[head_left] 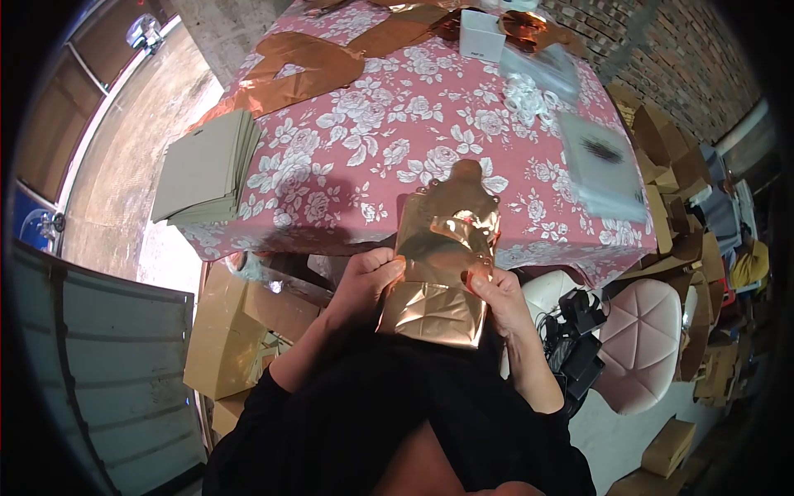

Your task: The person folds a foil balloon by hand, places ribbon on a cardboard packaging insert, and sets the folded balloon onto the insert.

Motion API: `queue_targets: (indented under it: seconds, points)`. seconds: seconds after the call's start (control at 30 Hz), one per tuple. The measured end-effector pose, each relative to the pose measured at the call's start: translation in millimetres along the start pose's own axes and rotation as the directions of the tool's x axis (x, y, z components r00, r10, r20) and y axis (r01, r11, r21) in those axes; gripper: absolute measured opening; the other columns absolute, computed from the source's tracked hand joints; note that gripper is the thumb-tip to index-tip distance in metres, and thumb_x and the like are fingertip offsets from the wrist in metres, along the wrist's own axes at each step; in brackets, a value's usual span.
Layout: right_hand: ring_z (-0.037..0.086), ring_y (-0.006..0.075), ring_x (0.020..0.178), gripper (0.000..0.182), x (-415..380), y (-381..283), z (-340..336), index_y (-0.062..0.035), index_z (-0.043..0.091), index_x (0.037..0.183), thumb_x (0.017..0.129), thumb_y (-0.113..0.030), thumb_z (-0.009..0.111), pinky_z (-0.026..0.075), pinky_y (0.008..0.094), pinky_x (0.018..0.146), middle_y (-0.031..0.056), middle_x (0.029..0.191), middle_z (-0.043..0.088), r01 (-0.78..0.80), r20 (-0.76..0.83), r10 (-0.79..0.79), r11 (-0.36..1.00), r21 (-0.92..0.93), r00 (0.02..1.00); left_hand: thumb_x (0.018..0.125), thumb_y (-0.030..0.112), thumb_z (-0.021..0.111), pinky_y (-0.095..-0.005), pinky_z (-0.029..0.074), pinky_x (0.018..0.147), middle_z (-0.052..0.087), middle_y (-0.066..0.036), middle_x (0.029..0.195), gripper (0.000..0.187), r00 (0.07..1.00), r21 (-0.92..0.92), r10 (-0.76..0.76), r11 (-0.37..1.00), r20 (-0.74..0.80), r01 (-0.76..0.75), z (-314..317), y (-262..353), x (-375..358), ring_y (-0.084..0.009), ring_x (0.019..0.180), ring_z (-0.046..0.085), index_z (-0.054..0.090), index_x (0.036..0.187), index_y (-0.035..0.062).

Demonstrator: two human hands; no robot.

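A flat, shiny copper foil balloon (434, 310) is held between both hands at the table's front edge. Its lower part is folded into a smooth panel, and its scalloped upper end lies on the flowered cloth. My left hand (370, 277) pinches the left edge of the foil, thumb on top. On the opposite edge, my right hand (501, 299) grips it with the thumb pressed on the face. The fingers behind the foil are hidden.
A pink flowered tablecloth (331, 157) covers the table. Grey cards (203, 169) are stacked at left, clear plastic bags (600, 169) lie at right. Further back are white string (529, 99), a white box (482, 37) and another foil balloon (331, 70). A stool (641, 347) stands at right.
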State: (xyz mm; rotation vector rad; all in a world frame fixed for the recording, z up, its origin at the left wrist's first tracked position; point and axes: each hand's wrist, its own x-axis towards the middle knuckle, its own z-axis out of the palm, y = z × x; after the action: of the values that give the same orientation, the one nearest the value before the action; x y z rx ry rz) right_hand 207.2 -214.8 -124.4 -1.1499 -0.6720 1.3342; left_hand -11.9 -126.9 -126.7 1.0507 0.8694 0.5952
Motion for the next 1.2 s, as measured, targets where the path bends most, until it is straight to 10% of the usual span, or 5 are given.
queue_targets:
  seconds: [0.37, 0.67, 0.9, 1.2]
  points:
    - [0.040, 0.0023, 0.059, 0.019, 11, 29, -27, -0.0049, 0.066, 0.080, 0.096, -0.014, 0.063, 0.031, 0.0208, 0.054, -0.0061, 0.069, 0.053, -0.033, 0.111, 0.031, 0.999, 0.020, 0.993, 0.098, 0.015, 0.053, -0.0203, 0.038, 0.059, 0.056, 0.005, 0.077, 0.020, 1.000, -0.065, -0.005, 0.998, 0.013, 0.006, 4, 10, -3, -0.0017, 0.067, 0.049, 0.064, 0.095, -0.0013]
    - [0.066, 0.0108, 0.078, 0.016, 11, 32, -24, 0.0018, 0.070, 0.104, 0.093, -0.007, 0.062, 0.054, 0.0250, 0.072, 0.0071, 0.095, 0.071, -0.119, 0.157, 0.078, 0.956, 0.269, 0.984, 0.094, 0.009, 0.055, -0.0190, 0.032, 0.054, 0.055, 0.008, 0.068, 0.017, 0.999, -0.164, 0.010, 0.986, -0.054, -0.018, 5, -1, 2, -0.0003, 0.058, 0.043, 0.071, 0.094, 0.0026]
    - [0.070, 0.0213, 0.091, 0.030, 11, 44, -20, 0.0075, 0.063, 0.118, 0.089, 0.000, 0.057, 0.057, 0.0332, 0.084, 0.0159, 0.109, 0.070, -0.067, 0.120, 0.016, 0.899, 0.433, 0.993, 0.089, 0.002, 0.054, -0.0224, 0.047, 0.063, 0.065, -0.003, 0.076, 0.015, 0.991, -0.335, 0.099, 0.934, -0.090, -0.124, 4, -14, 9, -0.0076, 0.066, 0.059, 0.068, 0.089, -0.0001]
    - [0.067, 0.0203, 0.070, 0.023, 13, 50, -35, 0.0039, 0.070, 0.076, 0.075, 0.009, 0.047, 0.057, 0.0313, 0.068, 0.0147, 0.079, 0.070, -0.057, 0.242, -0.060, 0.891, 0.450, 0.968, 0.092, -0.001, 0.048, -0.0253, 0.052, 0.069, 0.068, -0.005, 0.082, 0.018, 0.994, -0.303, 0.087, 0.947, -0.069, -0.104, -13, -30, 13, -0.0111, 0.074, 0.064, 0.065, 0.084, 0.0004]
